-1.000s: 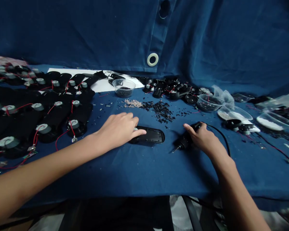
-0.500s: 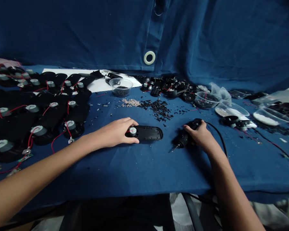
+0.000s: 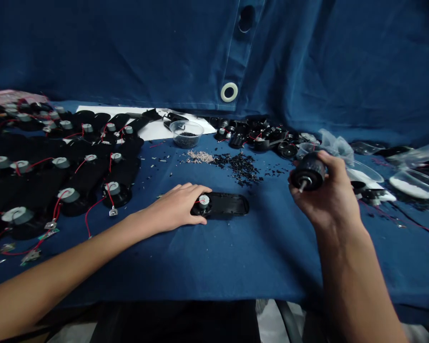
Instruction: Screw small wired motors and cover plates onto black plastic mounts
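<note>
A long black plastic housing (image 3: pixel 226 205) with a small grey motor (image 3: pixel 203 201) at its left end lies on the blue cloth in the middle. My left hand (image 3: pixel 175 208) rests on that left end, fingers curled around the motor side and holding it down. My right hand (image 3: pixel 329 193) is raised above the table on the right, wrapped round a black electric screwdriver (image 3: pixel 308 173) whose bit points toward me.
Rows of finished black housings with grey motors and red wires (image 3: pixel 60 166) fill the left. A clear cup of screws (image 3: pixel 188 133), loose screws (image 3: pixel 200 156) and black bits (image 3: pixel 241 166) lie behind. Black parts (image 3: pixel 257 136) and clear bowls (image 3: pixel 411 181) crowd the right back.
My right hand has lifted the screwdriver off the cloth and turned its tip toward me. My left hand shifted slightly on the housing's motor end.
</note>
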`<action>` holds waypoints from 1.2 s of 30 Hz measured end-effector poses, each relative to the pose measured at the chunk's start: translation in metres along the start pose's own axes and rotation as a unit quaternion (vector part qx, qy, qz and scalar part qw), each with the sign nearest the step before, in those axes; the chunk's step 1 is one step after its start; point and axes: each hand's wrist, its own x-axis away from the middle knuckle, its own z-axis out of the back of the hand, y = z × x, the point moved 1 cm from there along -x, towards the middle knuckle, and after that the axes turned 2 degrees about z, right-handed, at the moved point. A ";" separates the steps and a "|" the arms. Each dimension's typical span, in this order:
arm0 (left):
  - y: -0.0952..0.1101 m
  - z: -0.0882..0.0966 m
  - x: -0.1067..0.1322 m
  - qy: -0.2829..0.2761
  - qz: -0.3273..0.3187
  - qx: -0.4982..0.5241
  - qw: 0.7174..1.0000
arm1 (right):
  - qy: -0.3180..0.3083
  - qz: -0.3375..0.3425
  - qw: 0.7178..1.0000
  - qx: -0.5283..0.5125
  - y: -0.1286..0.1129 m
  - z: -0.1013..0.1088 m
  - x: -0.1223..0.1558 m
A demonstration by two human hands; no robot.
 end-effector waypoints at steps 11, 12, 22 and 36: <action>-0.019 0.087 -0.045 0.149 0.015 -0.057 0.987 | -0.061 -0.060 0.985 -0.150 0.018 -0.060 0.020; -0.033 0.100 -0.062 0.167 0.027 -0.089 0.982 | -0.062 -0.085 0.980 -0.167 0.020 -0.060 0.022; -0.153 0.118 -0.208 -0.108 0.149 -0.210 0.960 | -0.045 -0.177 0.961 -0.210 0.023 -0.061 0.023; -0.161 0.101 -0.211 -0.009 0.143 -0.195 0.970 | 0.001 -0.180 0.936 -0.303 0.020 -0.064 0.022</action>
